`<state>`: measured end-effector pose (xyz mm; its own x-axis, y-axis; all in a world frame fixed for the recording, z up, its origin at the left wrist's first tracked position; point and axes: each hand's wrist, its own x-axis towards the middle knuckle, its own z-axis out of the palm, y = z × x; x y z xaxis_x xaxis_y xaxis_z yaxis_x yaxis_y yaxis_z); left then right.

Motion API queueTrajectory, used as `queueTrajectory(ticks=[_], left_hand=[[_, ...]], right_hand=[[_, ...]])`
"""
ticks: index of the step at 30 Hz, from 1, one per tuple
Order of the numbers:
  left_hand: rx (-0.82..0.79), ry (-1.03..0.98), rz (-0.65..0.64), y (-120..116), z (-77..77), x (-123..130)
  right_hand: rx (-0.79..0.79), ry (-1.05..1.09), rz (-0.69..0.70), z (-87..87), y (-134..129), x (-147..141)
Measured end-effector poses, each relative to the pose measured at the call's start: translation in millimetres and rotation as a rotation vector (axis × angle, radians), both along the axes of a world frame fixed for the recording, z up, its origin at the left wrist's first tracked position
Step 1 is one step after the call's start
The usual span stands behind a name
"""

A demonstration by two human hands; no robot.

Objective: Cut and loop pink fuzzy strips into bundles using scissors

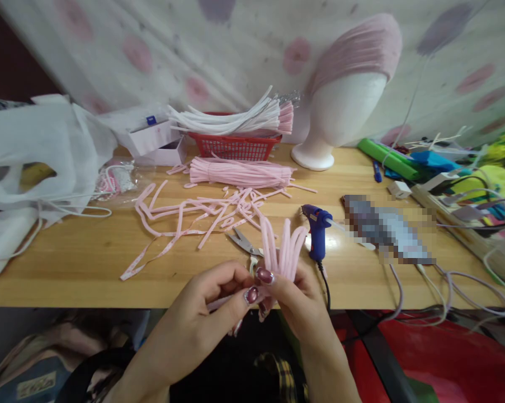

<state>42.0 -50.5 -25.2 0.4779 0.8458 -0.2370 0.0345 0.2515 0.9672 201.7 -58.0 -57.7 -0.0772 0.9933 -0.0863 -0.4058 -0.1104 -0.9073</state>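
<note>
My right hand (296,294) is closed around a small bunch of looped pink pipe cleaners (283,249), whose bends stick up above the fingers. Close against it, my left hand (222,302) pinches a pink strand (218,303) at the base of the bunch. The thumbs almost meet there, and part of the grip is hidden. Just behind the hands lie open-bladed scissors (246,243), partly covered. A blue glue gun (317,232) stands right of the bunch. Loose pink pipe cleaners and a pink measuring tape (141,264) are scattered behind.
A tied pink pipe-cleaner bundle (239,172) lies before a red basket (235,146) holding white ones. A white foam head (340,117) stands behind. A white bag (34,145) is at left. Cables (449,285) and a power strip (445,218) run along the right.
</note>
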Motion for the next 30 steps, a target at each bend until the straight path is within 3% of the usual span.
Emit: queueTrajectory(ticks=[7, 11, 14, 20, 23, 26, 30], left_hand=[[-0.008, -0.049, 0.104, -3.1, 1.0, 1.7], [0.016, -0.043, 0.215, -2.2, 2.1, -0.1], [0.006, -0.057, 0.251, -3.1, 0.1, -1.3], [0.037, -0.019, 0.203, -4.6, -1.5, 3.4], [-0.031, -0.131, 0.261, -0.5, -3.2, 8.6], [0.009, -0.242, 0.350, 3.8, -5.7, 13.7], [0.106, -0.273, 0.513, 3.2, -2.9, 18.9]], right_hand=[[-0.049, 0.056, -0.085, 0.2, 3.5, -7.3], [0.047, 0.002, -0.143, -0.1, 9.4, -0.2], [0.132, -0.158, -0.180, -0.8, 10.2, 4.4], [0.188, -0.274, -0.069, 7.9, 2.4, 0.6], [0.240, -0.308, 0.014, 15.1, -2.0, -1.5], [0.251, -0.254, 0.010, 17.0, -3.8, -4.6], [0.212, -0.022, -0.146, 12.3, -1.4, -10.7]])
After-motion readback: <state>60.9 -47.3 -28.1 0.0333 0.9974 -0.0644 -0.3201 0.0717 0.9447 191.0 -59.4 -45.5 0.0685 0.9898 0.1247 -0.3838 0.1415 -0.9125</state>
